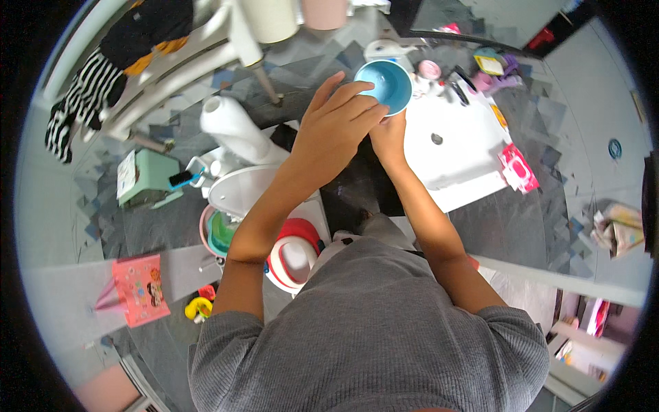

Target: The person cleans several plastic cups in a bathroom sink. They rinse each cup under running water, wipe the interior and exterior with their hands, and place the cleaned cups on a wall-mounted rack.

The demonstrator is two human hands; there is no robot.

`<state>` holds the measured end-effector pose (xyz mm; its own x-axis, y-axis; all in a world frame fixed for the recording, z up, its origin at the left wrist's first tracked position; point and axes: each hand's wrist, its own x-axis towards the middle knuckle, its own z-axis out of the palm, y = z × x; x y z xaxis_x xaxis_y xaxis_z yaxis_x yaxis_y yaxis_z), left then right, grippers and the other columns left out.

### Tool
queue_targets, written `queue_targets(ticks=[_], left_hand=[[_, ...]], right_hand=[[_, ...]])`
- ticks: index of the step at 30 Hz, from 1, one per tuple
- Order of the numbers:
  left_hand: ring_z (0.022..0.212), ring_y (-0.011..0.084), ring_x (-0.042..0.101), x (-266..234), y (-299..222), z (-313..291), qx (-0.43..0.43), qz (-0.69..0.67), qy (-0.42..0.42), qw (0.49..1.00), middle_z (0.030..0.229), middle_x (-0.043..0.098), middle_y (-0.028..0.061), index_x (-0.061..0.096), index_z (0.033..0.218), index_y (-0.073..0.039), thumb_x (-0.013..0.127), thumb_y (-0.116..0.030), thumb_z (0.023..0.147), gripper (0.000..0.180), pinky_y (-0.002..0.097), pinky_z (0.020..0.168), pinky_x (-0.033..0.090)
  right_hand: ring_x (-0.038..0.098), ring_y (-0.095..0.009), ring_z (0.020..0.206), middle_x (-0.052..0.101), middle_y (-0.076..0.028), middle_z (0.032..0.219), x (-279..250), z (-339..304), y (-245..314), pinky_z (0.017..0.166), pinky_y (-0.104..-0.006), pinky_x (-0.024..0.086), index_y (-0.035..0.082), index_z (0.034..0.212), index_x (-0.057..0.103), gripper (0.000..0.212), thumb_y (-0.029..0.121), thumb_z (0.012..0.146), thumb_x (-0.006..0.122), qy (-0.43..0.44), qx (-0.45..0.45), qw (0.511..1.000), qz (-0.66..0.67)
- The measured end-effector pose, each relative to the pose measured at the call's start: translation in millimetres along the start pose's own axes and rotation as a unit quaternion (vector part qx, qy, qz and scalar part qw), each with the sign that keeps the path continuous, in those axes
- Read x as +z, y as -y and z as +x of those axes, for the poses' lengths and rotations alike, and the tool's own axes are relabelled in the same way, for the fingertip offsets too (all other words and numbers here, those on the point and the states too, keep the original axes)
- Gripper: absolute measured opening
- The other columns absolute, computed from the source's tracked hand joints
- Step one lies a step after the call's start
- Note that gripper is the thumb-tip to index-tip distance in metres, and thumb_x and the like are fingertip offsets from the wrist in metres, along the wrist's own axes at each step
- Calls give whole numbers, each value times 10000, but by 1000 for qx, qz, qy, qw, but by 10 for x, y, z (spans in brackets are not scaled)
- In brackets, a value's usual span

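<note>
A light blue cup [390, 77] is held up at the near-left side of the white washbasin, its open top facing me. My right hand [390, 137] grips it from the near side, with its fingers largely hidden behind the cup and my other hand. Over the cup's left rim reach the stretched fingers of my left hand [333, 130], the tips at or just inside the rim. That hand's thumb side stands apart from the other fingers. Whether anything is in the cup I cannot make out.
The white washbasin [456, 154] has toiletries along its far edge and a pink packet [518, 168] at its right corner. Left are a toilet lid [240, 189], a red-and-white child's seat [295, 261], a blue brush [182, 180] and a pale green bin [152, 172].
</note>
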<state>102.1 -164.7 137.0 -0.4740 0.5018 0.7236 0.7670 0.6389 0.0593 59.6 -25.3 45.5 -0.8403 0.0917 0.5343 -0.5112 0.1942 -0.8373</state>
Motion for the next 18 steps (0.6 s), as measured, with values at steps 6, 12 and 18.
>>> queue_targets(ticks=[6, 12, 18], left_hand=[[1111, 212, 526, 515, -304, 404, 72, -107, 9, 992, 966, 629, 34, 657, 986, -91, 544, -28, 751, 269, 433, 1017, 352], [1099, 243, 529, 1081, -614, 615, 87, -216, 36, 972, 963, 638, 68, 658, 965, -47, 551, 23, 728, 270, 419, 977, 382], [1000, 285, 574, 1743, -823, 676, 42, -280, 45, 958, 969, 638, 113, 643, 954, -9, 586, 23, 732, 231, 384, 873, 446]], right_hand=[[427, -313, 1217, 402, -187, 1315, -744, -94, -258, 988, -387, 366, 23, 1361, 315, 775, 84, 707, 726, -97, 7, 987, -127], [410, -340, 1234, 386, -208, 1334, -1352, -266, -194, 1026, -400, 331, -4, 1370, 285, 833, 143, 701, 758, -165, 11, 965, -204], [433, -328, 1219, 414, -222, 1313, -1834, -433, -450, 1011, -402, 354, -11, 1376, 260, 862, 174, 702, 766, -137, 69, 970, -188]])
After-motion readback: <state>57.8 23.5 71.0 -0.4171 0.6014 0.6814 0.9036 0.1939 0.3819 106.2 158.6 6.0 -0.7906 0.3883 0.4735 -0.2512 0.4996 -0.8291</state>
